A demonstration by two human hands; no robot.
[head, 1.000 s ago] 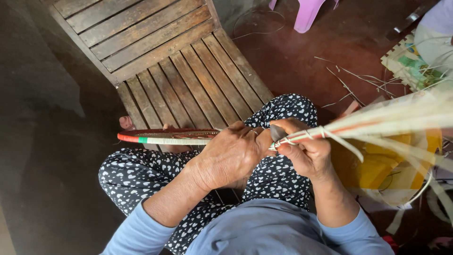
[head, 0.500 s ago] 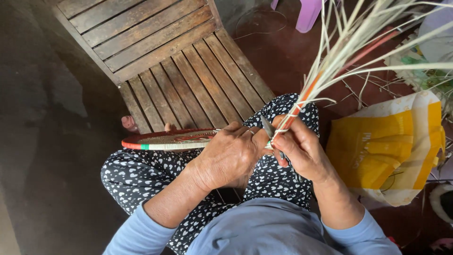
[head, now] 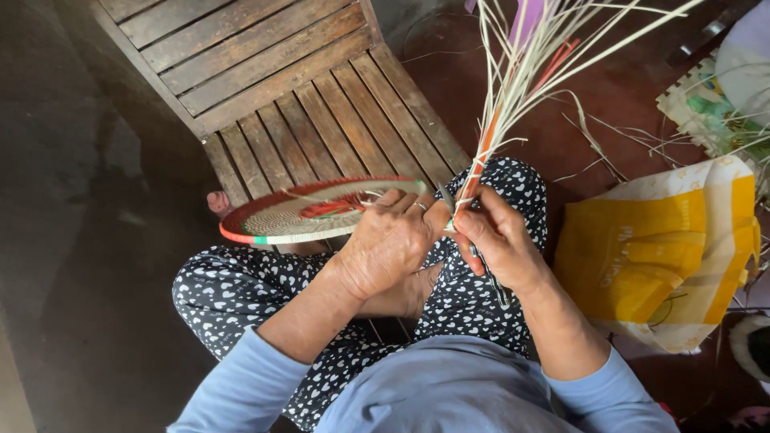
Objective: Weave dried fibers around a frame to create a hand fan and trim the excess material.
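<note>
Straw-coloured and rimmed in red with a short green band, a round woven disc (head: pixel 309 212) sits at the centre of the frame, tilted so its flat face shows, above the person's lap in dotted dark trousers (head: pixel 241 297). The left hand (head: pixel 389 240) has its grip closed on the disc's right edge, fingers curled over the rim. Just beside it, touching at the fingertips, the right hand (head: pixel 501 240) is pinched shut on the base of a bundle of pale strips (head: pixel 521 72) with an orange strand among them, which fans toward the upper right of the frame; a thin dark metal tool (head: pixel 491 277) appears to run under the same hand. The step in hand looks like binding a new coil onto the rim. The next move would call for keeping the bundle tight against the edge while a strip is drawn through. A wooden slatted chair (head: pixel 281 72) lies upper left, and a yellow bag (head: pixel 658 248) rests on the floor at right.
</note>
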